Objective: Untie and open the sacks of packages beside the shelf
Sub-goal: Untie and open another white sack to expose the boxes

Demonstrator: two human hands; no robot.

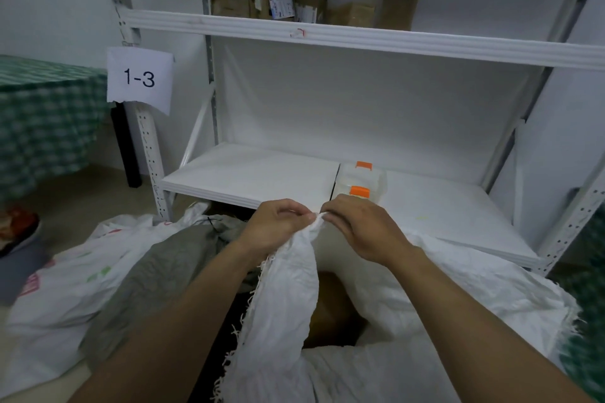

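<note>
A white woven sack [425, 298] with frayed edges lies in front of the shelf, its mouth raised and partly parted. My left hand [278, 226] and my right hand [357, 226] both pinch the bunched rim of that sack close together, fingertips almost touching. Through the gap below them a brown package [330, 301] shows inside. A grey sack [157, 275] lies to the left, with a black tie near its top. Further left lies a white sack with pink and green print [65, 288].
The white metal shelf [248, 173] stands just beyond the sacks; a clear box with orange clips [360, 178] sits on its lowest board. Cardboard parcels [294, 6] fill the upper board. A "1-3" label [140, 78] hangs on the left post. A green checked tablecloth [42, 121] covers a table at left.
</note>
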